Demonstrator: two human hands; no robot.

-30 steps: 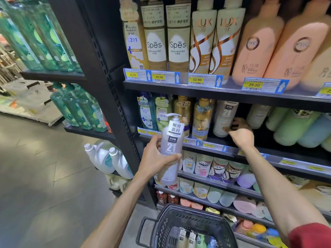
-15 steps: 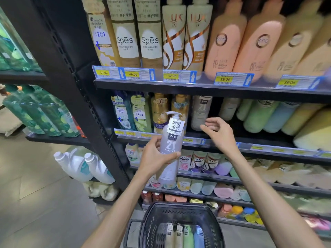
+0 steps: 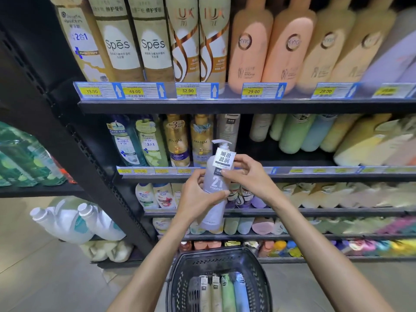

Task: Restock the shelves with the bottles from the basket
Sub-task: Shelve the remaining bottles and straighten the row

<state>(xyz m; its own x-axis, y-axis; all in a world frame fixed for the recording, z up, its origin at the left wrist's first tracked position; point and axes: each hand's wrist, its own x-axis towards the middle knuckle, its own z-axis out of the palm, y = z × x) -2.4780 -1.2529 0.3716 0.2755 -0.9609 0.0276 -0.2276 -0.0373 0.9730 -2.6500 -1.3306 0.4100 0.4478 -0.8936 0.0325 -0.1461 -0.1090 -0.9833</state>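
— What is the left hand (image 3: 198, 197) doing?
— It is gripping the pale grey plastic pump bottle (image 3: 215, 184) round its middle, fingers curled.
— And the right hand (image 3: 245, 174)?
— It is pinching the bottle's shoulder beside the white tag, fingers bent.
— Where is the bottle sitting?
— Nearly upright before the black metal shelves (image 3: 315, 106), above the black mesh basket (image 3: 225, 255).
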